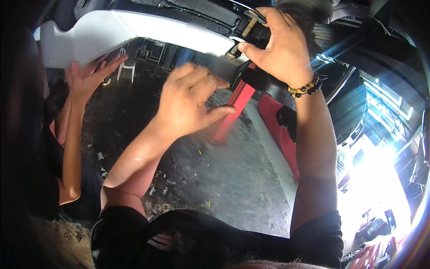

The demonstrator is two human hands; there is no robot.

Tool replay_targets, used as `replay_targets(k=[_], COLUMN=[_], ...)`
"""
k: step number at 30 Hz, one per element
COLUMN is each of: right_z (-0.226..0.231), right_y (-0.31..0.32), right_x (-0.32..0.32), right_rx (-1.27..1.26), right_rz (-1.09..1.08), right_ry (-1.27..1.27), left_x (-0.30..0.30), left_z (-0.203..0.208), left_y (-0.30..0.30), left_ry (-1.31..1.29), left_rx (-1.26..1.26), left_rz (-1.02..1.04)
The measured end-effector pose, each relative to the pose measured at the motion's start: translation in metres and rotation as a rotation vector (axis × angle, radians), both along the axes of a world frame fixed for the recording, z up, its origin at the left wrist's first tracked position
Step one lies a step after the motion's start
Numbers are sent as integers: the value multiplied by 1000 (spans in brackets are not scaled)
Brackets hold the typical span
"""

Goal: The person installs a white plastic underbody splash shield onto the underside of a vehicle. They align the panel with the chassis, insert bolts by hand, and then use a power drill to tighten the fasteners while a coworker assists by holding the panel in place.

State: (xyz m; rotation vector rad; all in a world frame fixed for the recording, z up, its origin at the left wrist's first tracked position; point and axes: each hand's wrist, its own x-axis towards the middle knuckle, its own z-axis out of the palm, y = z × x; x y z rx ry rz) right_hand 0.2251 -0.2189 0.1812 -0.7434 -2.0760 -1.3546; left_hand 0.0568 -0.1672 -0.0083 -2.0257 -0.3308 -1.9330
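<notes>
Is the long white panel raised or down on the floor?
Raised: the panel sits high above the dark floor, a co-worker's hand at its left end.

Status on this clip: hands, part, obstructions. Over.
Left hand raised, half-open, looks empty. Right hand up at tan rod, grip unclear. White panel overhead; co-worker's hand at its left part, contact unclear. No clear obstruction seen.

A black shirt with short sleeves was worn, its front marked by a pale slanted print; the right wrist was ringed by amber and black beads.
</notes>
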Motion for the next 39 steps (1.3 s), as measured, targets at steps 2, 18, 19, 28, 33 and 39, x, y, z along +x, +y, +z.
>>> replay_targets(k=[2,18,19,28,33,39], right_z=[-1,-3,-2,-3,-6,-55], right_y=[-3,-33,-35,-46,-36,-29], right_x=[-1,-4,-2,3,12,6], right_rx=[-33,-20,-14,-139,-29,480], right_rz=[-22,16,13,62,127,34], right_ry=[23,119,127,232,304,430], left_x=[-19,-44,-41,-27,-21,-13], left_z=[32,182,188,204,210,205], left_y=[-31,-17,-19,-29,-25,-23], left_ry=[-24,617,638,714,692,693], left_rx=[180,381,392,295,265,333], left_rz=[267,568,576,456,589,681])
